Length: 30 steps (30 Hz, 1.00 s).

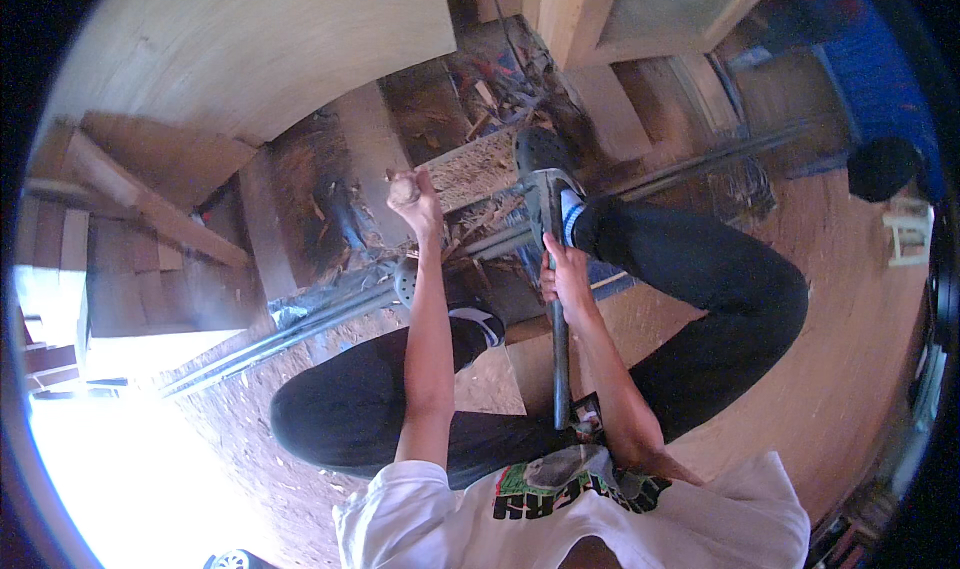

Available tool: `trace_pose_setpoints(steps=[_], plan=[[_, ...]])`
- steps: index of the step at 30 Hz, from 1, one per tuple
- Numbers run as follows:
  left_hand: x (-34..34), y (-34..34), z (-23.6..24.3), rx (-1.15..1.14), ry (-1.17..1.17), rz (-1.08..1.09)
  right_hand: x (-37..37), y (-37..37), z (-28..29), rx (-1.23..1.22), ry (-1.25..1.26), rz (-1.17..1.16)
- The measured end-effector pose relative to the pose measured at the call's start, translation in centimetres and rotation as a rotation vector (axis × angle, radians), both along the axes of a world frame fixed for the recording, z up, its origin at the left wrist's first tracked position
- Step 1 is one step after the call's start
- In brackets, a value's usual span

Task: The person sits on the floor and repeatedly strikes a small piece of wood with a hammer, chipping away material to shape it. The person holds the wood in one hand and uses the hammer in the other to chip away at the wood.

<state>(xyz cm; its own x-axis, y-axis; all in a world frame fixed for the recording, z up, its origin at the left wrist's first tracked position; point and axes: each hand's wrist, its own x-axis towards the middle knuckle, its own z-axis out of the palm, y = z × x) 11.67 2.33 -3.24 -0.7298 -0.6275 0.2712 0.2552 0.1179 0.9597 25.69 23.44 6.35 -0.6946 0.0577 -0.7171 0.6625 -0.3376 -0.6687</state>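
Observation:
My right hand is wrapped around the long dark handle of a hammer. Its grey head lies at the far end beside my right shoe, and the handle runs back toward my lap. Farther left, my left hand is raised and closed around a tan, round-ended wooden piece. Only its blunt end shows, so I cannot make out the rest. Past that hand, a light wooden plank lies between my feet, strewn with chips and partly covered by the hammer head.
A large pale wooden panel fills the far left. Long metal bars cross the floor under my legs. A wooden frame stands at the far right. Wood shavings and scraps litter the far floor. A white stool is at the right.

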Motion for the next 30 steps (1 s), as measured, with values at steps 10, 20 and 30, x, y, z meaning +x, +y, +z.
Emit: trace_pose_setpoints(steps=[10, 20, 30], plan=[[1.0, 2.6, -3.2, 0.066, 0.036, -0.1, -1.8, -0.6, 17.2, 0.095, 0.523, 0.349], [-0.4, 0.3, -4.5, -0.052, -0.295, -0.347, -3.8, -2.9, 5.1, 0.813, 0.633, 0.641], [-0.2, 1.4, 3.0, -0.063, 0.019, -0.125, -2.5, 0.0, 7.3, 0.205, 0.373, 0.324]])
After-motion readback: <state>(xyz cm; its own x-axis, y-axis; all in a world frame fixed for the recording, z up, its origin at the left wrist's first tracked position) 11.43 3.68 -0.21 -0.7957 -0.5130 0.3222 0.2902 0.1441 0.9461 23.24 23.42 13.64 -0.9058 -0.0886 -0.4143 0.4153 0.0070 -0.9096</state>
